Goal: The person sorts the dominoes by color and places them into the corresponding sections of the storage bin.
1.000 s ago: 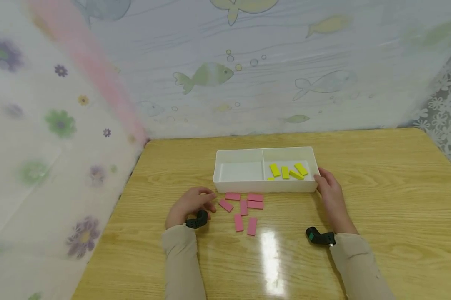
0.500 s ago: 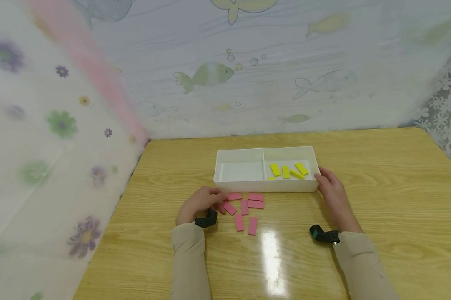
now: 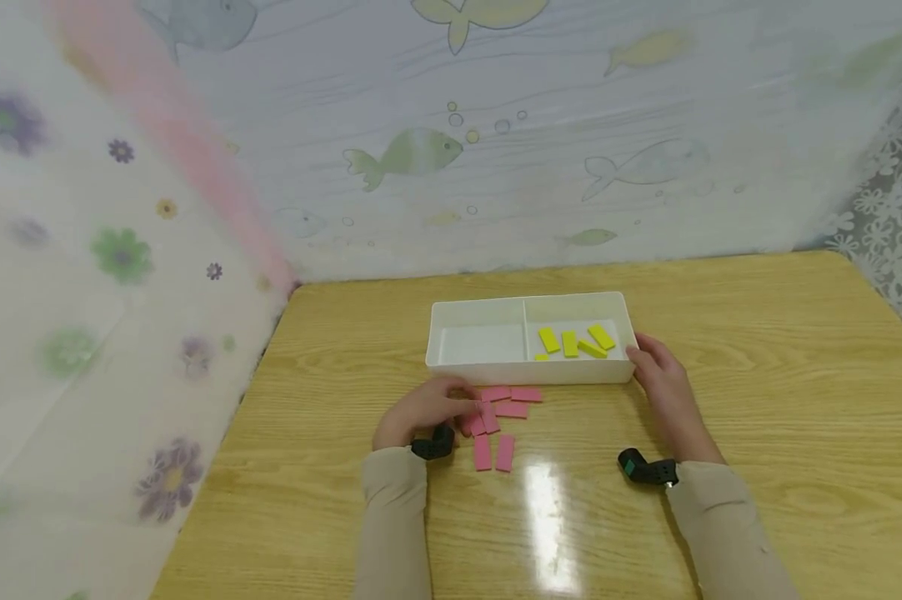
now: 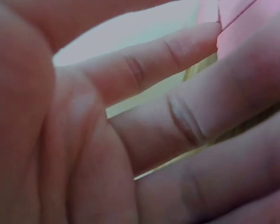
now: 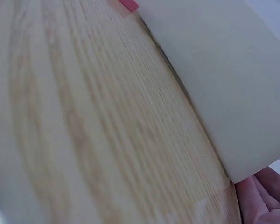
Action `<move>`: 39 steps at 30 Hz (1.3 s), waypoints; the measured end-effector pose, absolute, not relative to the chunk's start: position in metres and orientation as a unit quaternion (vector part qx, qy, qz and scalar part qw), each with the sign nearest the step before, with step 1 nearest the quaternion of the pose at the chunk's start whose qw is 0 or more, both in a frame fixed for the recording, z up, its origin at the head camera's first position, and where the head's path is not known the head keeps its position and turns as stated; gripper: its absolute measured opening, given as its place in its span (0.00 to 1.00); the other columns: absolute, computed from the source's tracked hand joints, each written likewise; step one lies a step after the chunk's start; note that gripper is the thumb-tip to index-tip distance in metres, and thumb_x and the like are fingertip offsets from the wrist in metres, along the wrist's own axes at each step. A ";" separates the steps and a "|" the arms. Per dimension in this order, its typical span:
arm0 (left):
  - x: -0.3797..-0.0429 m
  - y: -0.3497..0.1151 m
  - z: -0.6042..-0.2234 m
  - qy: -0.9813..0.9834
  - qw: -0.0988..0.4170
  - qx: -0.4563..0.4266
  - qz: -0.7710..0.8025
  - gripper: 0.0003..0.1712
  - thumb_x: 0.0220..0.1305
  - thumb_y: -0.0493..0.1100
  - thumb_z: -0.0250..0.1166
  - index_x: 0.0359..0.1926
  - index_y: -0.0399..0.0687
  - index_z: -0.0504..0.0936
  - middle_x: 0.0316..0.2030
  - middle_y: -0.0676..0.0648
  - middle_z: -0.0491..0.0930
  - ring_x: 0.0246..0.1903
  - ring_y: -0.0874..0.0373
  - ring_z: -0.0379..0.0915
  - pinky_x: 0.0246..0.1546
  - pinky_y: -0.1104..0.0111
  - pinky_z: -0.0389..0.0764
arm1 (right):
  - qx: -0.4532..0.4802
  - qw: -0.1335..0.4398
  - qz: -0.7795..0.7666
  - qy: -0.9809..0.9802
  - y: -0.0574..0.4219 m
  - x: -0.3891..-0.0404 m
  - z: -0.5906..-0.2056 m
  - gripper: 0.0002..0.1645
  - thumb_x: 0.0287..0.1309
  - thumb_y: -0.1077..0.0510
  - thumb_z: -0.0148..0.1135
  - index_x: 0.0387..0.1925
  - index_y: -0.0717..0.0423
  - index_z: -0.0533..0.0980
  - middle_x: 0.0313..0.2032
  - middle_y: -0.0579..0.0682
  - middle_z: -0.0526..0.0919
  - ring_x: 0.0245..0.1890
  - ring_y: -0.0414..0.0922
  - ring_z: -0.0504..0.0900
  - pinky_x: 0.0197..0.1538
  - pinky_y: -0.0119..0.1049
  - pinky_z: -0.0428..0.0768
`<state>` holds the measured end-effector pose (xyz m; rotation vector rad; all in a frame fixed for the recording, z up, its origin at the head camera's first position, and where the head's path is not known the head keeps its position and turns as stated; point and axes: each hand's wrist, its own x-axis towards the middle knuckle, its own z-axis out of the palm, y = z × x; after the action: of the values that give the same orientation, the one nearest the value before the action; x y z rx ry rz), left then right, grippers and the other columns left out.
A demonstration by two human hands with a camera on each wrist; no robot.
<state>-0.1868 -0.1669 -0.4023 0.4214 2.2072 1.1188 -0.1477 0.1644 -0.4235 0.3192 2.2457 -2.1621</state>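
My left hand (image 3: 432,406) reaches over the left side of a group of flat pink tiles (image 3: 513,410) in front of a white two-part box (image 3: 488,375). Its fingers are loosely extended and touch the tiles; some tiles are partly covered. In the left wrist view, fingers stretch toward a pink tile (image 4: 238,21), and no grip on it shows. At the box's right end, my right hand (image 3: 668,390) holds the front corner, thumb near the rim and fingers against the end wall. In the right wrist view, its fingers (image 5: 266,193) meet the corner of the box (image 5: 224,93).
Several yellow tiles (image 3: 569,343) lie in the box's right compartment; its left compartment shows a bare floor. A wooden table (image 3: 308,517) carries everything. Behind it hangs a fish-patterned sheet (image 3: 511,167), with a flowered one (image 3: 83,333) on the left.
My left hand has moved right, pushing the left pink tiles against the others; the back tiles shifted right and the group is tighter. My right hand stays at the box's corner.
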 end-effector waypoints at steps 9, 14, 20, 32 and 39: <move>-0.185 -0.158 -0.405 0.851 0.298 0.171 0.397 0.09 0.57 0.47 0.61 0.34 0.46 0.76 0.20 0.47 0.78 0.19 0.56 0.76 0.27 0.66 0.76 | 0.085 0.007 -0.681 0.727 0.165 -0.147 -0.422 0.39 0.61 0.39 0.44 0.66 0.57 0.52 0.65 0.56 0.54 0.62 0.49 0.56 0.61 0.47 0.57; -0.182 -0.155 -0.402 0.832 0.326 0.128 0.431 0.10 0.58 0.43 0.61 0.36 0.42 0.73 0.21 0.42 0.78 0.17 0.53 0.76 0.22 0.63 0.78 | 0.096 0.005 -0.650 0.754 0.165 -0.146 -0.420 0.39 0.61 0.38 0.43 0.65 0.57 0.54 0.63 0.56 0.58 0.56 0.50 0.63 0.57 0.46 0.62; -0.179 -0.150 -0.395 0.841 0.319 0.114 0.423 0.11 0.58 0.43 0.61 0.34 0.40 0.70 0.23 0.43 0.80 0.16 0.53 0.75 0.21 0.64 0.77 | 0.120 -0.009 -0.619 0.776 0.166 -0.146 -0.417 0.37 0.60 0.36 0.43 0.64 0.54 0.58 0.59 0.54 0.63 0.48 0.46 0.65 0.41 0.36 0.67; -0.180 -0.149 -0.389 0.889 0.279 0.150 0.332 0.08 0.58 0.45 0.60 0.29 0.44 0.74 0.19 0.50 0.80 0.21 0.60 0.77 0.29 0.69 0.72 | 0.126 -0.028 -0.580 0.804 0.165 -0.145 -0.421 0.37 0.59 0.35 0.43 0.64 0.51 0.60 0.48 0.57 0.68 0.41 0.48 0.66 0.37 0.36 0.66; -0.183 -0.152 -0.387 0.896 0.270 0.163 0.313 0.06 0.57 0.45 0.61 0.32 0.47 0.76 0.22 0.52 0.78 0.21 0.61 0.75 0.31 0.68 0.72 | 0.122 -0.005 -0.566 0.815 0.167 -0.145 -0.417 0.41 0.58 0.32 0.41 0.65 0.51 0.57 0.51 0.59 0.70 0.44 0.50 0.67 0.40 0.38 0.65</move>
<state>-0.1825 -0.1515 -0.3872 0.4391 2.4146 0.8447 -0.1454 0.1666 -0.4170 0.3836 2.5688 -1.7838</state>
